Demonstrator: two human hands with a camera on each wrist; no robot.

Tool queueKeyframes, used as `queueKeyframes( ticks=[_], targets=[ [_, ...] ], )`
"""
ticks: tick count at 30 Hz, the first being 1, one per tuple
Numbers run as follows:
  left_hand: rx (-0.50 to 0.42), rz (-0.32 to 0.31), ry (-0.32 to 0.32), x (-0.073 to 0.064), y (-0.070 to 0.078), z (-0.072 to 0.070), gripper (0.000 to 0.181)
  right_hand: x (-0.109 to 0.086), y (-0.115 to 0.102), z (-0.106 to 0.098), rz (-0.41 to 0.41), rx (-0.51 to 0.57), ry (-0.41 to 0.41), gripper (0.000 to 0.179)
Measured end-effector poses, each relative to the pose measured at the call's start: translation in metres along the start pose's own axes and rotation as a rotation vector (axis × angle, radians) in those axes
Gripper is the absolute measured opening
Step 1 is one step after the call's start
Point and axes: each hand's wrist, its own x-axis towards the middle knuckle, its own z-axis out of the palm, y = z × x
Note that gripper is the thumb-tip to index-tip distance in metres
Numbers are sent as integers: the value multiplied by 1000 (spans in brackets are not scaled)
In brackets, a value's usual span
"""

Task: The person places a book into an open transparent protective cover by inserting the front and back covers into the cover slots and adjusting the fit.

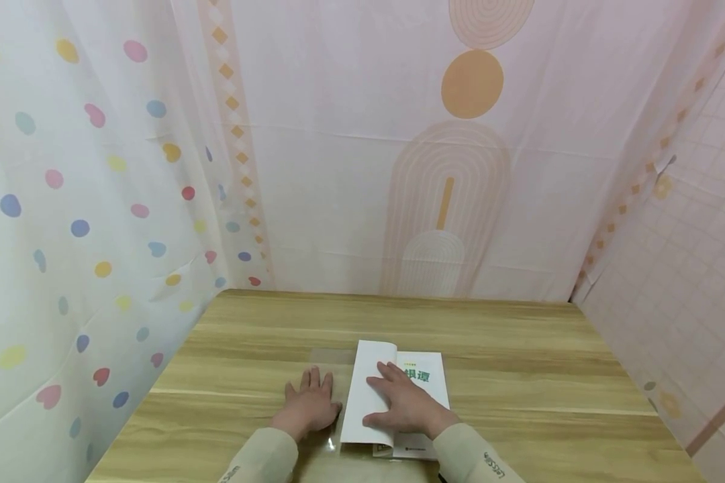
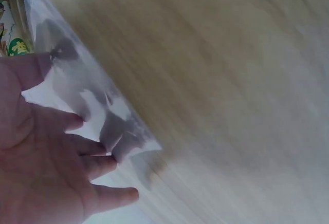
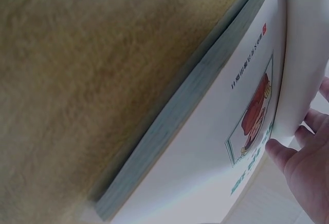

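A thick book (image 1: 430,365) lies on the wooden table, its pale front page printed with green characters and a picture (image 3: 253,113). Its white cover (image 1: 365,362) is turned over to the left, curving at the spine side. My right hand (image 1: 401,402) rests on that white cover with the fingers spread. Left of it, a clear plastic sheet (image 1: 332,357) reaches out from under the cover. My left hand (image 1: 310,408) touches the sheet, fingers spread and nearly straight. In the left wrist view the plastic (image 2: 97,85) looks shiny and creased beside the fingertips.
The wood-grain table (image 1: 519,376) extends on both sides of the book. A patterned curtain (image 1: 326,168) hangs along the table's back edge, with a dotted curtain (image 1: 115,248) at the left and a checked one (image 1: 689,268) at the right.
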Motion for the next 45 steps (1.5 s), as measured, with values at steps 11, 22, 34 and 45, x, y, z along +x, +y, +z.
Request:
queueKeyframes(
  ticks=[11, 22, 34, 45],
  targets=[
    [-35, 75, 114, 6, -4, -3, 70, 0, 1, -1, 14, 0, -14, 78],
    [1, 95, 114, 9, -1, -6, 65, 0, 2, -1, 18, 16, -11, 79],
    [72, 69, 145, 16, -1, 1, 68, 2, 4, 1, 2, 13, -14, 78],
    [134, 84, 173, 14, 1, 2, 66, -1, 2, -2, 11, 13, -19, 78]
  ],
)
